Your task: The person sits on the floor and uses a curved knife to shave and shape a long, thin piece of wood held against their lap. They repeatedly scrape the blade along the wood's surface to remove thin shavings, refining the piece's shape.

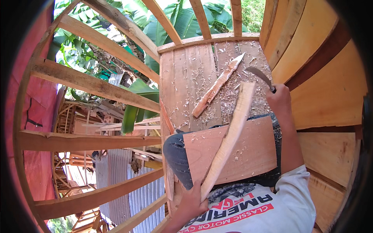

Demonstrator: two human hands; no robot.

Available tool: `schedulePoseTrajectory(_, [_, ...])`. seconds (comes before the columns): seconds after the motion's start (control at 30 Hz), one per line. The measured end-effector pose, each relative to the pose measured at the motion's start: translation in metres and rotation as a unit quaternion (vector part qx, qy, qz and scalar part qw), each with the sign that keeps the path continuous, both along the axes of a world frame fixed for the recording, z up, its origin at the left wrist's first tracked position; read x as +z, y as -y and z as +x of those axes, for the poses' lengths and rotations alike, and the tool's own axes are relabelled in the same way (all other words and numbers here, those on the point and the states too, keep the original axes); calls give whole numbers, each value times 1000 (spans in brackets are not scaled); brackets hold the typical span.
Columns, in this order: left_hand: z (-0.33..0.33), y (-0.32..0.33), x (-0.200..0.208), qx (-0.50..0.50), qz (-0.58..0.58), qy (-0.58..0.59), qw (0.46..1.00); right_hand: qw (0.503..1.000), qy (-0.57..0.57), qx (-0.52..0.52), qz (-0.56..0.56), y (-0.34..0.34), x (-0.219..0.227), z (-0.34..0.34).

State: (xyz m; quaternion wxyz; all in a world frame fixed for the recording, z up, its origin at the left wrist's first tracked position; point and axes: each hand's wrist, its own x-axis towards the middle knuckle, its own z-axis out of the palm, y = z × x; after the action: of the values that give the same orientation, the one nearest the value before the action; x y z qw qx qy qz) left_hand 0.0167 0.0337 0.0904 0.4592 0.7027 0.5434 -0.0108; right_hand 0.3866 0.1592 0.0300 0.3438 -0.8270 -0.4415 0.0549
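My left hand (pixel 191 207) is closed round the lower end of a long, pale wooden stick (pixel 231 134), which slants up and away across my lap. In my right hand (pixel 279 100) is a knife (pixel 261 75) with a curved blade, gripped by its dark handle. The blade points to the left, above the stick's far end and apart from it. A flat wooden board (pixel 254 141) rests on my thighs under the stick, with a few shavings on it. Farther off, a second stick (pixel 217 90) with a whittled, pointed tip lies on the plank floor.
Wood shavings (pixel 227 101) are strewn over the plank floor (pixel 175 77). Wooden rails (pixel 93 140) line the left side and the far end, with banana leaves (pixel 182 23) beyond. Plywood panels (pixel 326 93) form a wall close on the right. Corrugated metal sheets (pixel 116 182) show below left.
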Motion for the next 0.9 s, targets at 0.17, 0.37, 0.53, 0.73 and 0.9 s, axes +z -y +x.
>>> schedulePoseTrajectory(0.17, [-2, -1, -7, 27, 38, -35, 998, 994, -99, 39, -21, 28, 12, -20])
schedulePoseTrajectory(0.37, [10, -15, -3, -21, 92, -16, 995, 988, 36, 132, -67, 49, 5, -54])
schedulePoseTrajectory(0.53, [16, -15, 0, -44, 88, -18, 995, 985, 88, 124, -81, 48, -4, -35])
schedulePoseTrajectory(0.73, [11, -1, -3, -47, 68, -11, 997, 993, 48, -68, -77, 29, -19, 28])
schedulePoseTrajectory(0.9, [0, -1, -7, 32, 89, -19, 995, 993, -52, -52, -90, 56, 7, 24])
